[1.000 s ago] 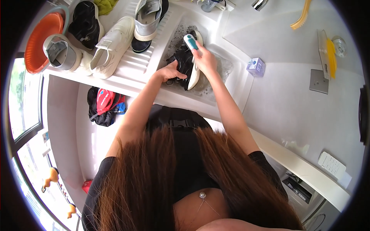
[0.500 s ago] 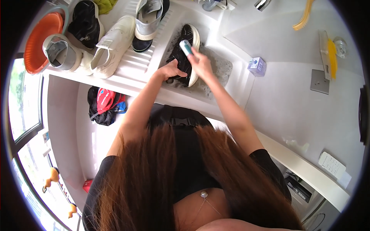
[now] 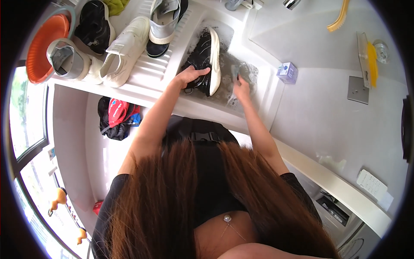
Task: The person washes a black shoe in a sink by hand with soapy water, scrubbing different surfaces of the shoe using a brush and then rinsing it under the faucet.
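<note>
A black sneaker (image 3: 201, 52) with a thick white sole is tilted on its side in the white sink (image 3: 268, 73), over cloudy, sudsy water (image 3: 224, 88). My left hand (image 3: 192, 75) grips it near the heel, the thumb lying across toward the sole. To the right of the shoe, my right hand (image 3: 242, 89) is closed on a small scrub brush (image 3: 235, 71) down at the water. Splashing blurs the brush, and its bristles cannot be made out.
Left of the sink, a ribbed drainboard (image 3: 148, 71) carries white sneakers (image 3: 125, 47), grey-white shoes (image 3: 69, 58), another black shoe (image 3: 95, 28) and an orange basin (image 3: 48, 43). A purple-white box (image 3: 286, 73) stands by the sink's right rim. A yellow-handled brush (image 3: 339, 17) lies farther right.
My right hand has moved the brush rightward and down, off the shoe and to the water. The sneaker has tipped, showing more of its sole side; my left hand keeps hold of it.
</note>
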`<state>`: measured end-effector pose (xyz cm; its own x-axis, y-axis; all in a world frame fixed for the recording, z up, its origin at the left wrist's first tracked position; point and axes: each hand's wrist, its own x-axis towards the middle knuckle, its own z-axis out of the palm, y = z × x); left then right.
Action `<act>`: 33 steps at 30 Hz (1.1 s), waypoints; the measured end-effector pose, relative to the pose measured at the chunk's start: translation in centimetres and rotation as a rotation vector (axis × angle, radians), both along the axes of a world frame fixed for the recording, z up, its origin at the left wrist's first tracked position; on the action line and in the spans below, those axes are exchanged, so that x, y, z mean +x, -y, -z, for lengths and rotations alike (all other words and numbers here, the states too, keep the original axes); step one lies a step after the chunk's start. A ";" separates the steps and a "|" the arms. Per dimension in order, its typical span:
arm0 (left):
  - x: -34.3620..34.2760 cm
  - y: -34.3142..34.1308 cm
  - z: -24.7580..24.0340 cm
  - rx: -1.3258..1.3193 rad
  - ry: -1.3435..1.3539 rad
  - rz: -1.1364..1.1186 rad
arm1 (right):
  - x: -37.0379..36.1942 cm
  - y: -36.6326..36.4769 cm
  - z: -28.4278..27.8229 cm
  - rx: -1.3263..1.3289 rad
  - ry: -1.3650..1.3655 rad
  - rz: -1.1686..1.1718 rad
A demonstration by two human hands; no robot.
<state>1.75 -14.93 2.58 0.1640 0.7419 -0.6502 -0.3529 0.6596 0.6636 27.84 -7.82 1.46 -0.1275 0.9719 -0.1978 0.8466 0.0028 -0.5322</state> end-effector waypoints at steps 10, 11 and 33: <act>0.0 -0.6 -0.4 -0.022 0.337 -0.157 | -9.8 -0.6 -6.0 0.118 -0.026 -0.273; -0.1 -1.0 -0.3 -0.017 0.332 -0.160 | -10.6 -1.0 -5.9 0.211 0.003 -0.299; 0.5 -1.5 -0.7 -0.062 0.477 -0.435 | -3.6 9.2 -8.8 0.102 -0.419 -0.413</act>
